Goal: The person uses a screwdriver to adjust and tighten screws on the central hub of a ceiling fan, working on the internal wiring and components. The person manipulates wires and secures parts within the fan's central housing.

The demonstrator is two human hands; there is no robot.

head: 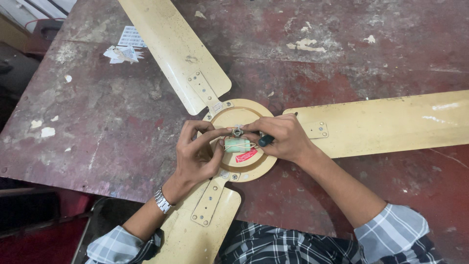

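Observation:
A cream three-bladed ceiling fan lies flat on a worn dark red table [112,122]. Its round motor hub [254,166] sits in the middle, under both hands. My left hand [195,154] comes from below left, wearing a metal wristwatch, and its fingertips pinch at the small metal shaft fitting [237,131] at the hub's centre. My right hand [281,137] comes from the right and grips a dark-handled tool [266,141] that points at the same fitting. A pale green cylindrical capacitor [238,145] with thin wires lies on the hub between the hands, next to a red sticker [245,156].
One blade [171,44] runs to the upper left, one blade [391,124] to the right, one blade [195,230] toward my lap over the table's near edge. Torn paper scraps [122,51] lie at the upper left. Paint flakes [305,45] dot the tabletop.

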